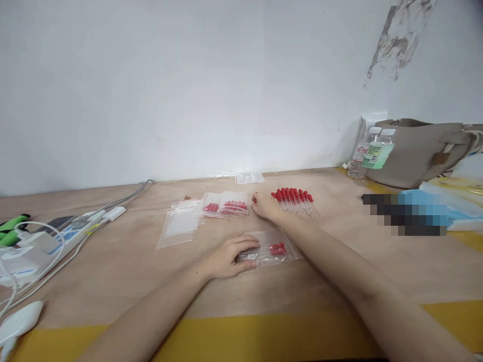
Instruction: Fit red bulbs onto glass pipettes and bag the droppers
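Observation:
My left hand lies flat on the end of a clear zip bag that has a few red-capped droppers inside, fingers stretched over the plastic. My right hand reaches farther back, fingers curled at the left end of a row of loose red-capped droppers, a red cap showing at its fingertips. Filled bags with red droppers lie just left of that hand, and empty clear bags sit farther left.
A power strip with white cables and chargers lies at the left, next to a green item. Two water bottles and a grey bag stand against the wall at the right. A spare clear bag lies by the wall.

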The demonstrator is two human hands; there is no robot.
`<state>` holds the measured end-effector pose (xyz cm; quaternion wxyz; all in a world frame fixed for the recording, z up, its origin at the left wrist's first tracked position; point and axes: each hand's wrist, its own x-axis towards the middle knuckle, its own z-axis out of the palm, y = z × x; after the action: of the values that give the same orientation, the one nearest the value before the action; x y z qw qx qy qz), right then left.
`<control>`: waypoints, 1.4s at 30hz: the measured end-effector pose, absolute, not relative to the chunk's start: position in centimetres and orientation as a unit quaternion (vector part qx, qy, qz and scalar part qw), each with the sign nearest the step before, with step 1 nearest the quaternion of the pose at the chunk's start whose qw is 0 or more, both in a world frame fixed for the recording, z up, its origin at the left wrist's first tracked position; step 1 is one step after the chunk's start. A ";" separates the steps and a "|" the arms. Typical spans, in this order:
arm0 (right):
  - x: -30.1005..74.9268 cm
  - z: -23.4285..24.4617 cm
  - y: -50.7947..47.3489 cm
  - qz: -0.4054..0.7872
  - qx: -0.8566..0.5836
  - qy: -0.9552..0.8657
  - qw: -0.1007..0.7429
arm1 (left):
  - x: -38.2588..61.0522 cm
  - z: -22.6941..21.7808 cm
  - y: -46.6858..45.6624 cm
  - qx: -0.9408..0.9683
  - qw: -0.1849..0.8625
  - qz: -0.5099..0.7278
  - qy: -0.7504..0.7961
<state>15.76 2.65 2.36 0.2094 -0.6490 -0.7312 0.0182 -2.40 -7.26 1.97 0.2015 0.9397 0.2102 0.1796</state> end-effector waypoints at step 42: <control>24.0 -0.6 -7.9 0.530 -0.496 -0.351 0.592 | -2.6 1.5 -6.6 0.953 0.167 0.108 0.228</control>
<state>24.04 -7.85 -0.62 0.5916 -0.4960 -0.3511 0.5299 -2.63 -6.61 1.47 0.1670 0.9531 0.2281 0.1085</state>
